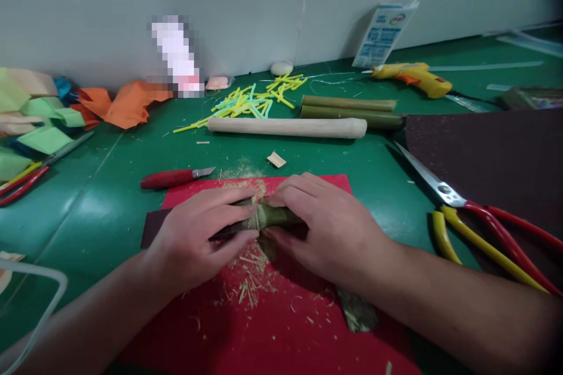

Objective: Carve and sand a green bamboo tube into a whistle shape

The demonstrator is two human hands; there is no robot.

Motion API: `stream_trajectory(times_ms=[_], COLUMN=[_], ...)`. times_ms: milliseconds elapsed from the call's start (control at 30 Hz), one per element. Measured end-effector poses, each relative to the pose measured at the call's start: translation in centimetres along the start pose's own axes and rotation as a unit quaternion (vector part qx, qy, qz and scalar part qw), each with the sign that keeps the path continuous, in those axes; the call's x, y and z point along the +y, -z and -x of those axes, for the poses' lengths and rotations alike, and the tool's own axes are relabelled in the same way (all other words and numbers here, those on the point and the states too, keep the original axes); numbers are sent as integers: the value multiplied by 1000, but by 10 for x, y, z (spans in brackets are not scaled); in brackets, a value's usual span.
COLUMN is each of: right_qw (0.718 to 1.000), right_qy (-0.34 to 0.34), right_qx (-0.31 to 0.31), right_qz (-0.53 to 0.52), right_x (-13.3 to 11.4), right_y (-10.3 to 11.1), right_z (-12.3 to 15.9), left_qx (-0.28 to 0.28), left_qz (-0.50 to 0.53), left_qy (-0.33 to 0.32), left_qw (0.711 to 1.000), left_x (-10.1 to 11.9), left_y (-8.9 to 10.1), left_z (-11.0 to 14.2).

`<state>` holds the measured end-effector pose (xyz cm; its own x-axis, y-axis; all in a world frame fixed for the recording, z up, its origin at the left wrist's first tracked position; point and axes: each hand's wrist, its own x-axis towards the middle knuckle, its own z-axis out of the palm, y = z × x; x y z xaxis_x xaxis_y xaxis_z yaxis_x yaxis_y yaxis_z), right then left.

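Note:
A green bamboo tube (278, 217) with a pale, scraped joint lies sideways between my hands. My right hand (325, 225) is closed round its right part, thumb below and fingers above. My left hand (204, 231) is closed over the left part, fingertips at the joint. A dark brown strip (152, 227), like sandpaper, sticks out beyond my left hand; how far it runs under the palm is hidden. Beneath is a red sheet (211, 328) strewn with bamboo shavings (250, 281). A red-handled knife (176, 177) rests just behind my left hand.
Behind lie a peeled pale stick (285, 128), green bamboo pieces (347, 111) and cut yellow straws (241, 102). At right are large shears (457, 199) on a brown sheet (492, 158), and a yellow glue gun (413, 78). Folded papers (48, 117) and scissors (39, 170) are at left.

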<state>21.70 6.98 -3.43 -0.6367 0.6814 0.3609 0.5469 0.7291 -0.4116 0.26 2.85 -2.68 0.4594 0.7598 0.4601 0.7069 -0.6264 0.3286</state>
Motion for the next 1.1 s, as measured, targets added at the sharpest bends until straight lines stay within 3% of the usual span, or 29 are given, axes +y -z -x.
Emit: stream_trajectory(times_ms=[333,733,933,1100], right_qw=[1000,1000,1000,1000], right_qy=[3,-2,-2,10], right_qx=[15,-1,-14,-11], right_qz=[21,7,-12,-12], right_x=[0,0,0,1], right_y=[0,1,0,2], right_z=[0,1,1,2], left_qx=[-34,-22,-18,-49], left_qz=[1,22,-15,10], left_qy=[44,-12,-79,-46], left_qw=[998,999,997,998], left_x=[1,-6,-4,-5], left_y=[2,6,9,12], left_z=[-7,-2,-3,-12])
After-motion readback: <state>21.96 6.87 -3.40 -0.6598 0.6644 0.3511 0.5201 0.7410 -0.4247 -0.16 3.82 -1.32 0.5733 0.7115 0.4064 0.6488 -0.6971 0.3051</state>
